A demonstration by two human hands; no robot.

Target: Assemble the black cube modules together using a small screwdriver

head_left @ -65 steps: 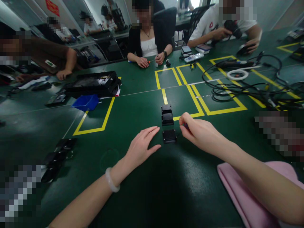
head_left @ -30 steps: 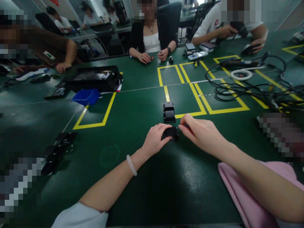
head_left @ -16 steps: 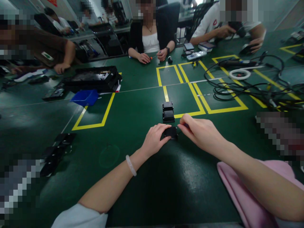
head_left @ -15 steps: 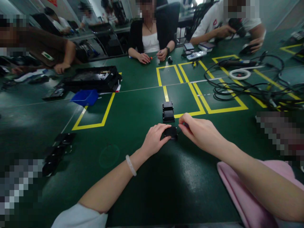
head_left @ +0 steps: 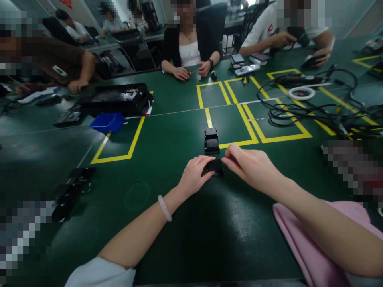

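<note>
A small black part (head_left: 215, 165) rests on the green table, with my left hand (head_left: 197, 173) gripping its left side between thumb and fingers. At its right edge my right hand (head_left: 243, 161) is closed in a pinch, thumb and forefinger together; whatever lies between the fingertips is too small to make out. Just beyond the held part stand two similar black parts (head_left: 212, 141) in a row, touching or nearly so. More black parts (head_left: 72, 191) lie in a line at the left.
A blue tray (head_left: 108, 122) sits left of centre, near a black casing (head_left: 116, 99). Tangled black cables (head_left: 293, 113) cover the right side. Pink cloth (head_left: 299, 227) lies under my right forearm. A person (head_left: 190, 48) sits opposite; others are to either side.
The fingertips of my right hand have moved slightly left, closer to the edge of the held black part. My left hand keeps its place.
</note>
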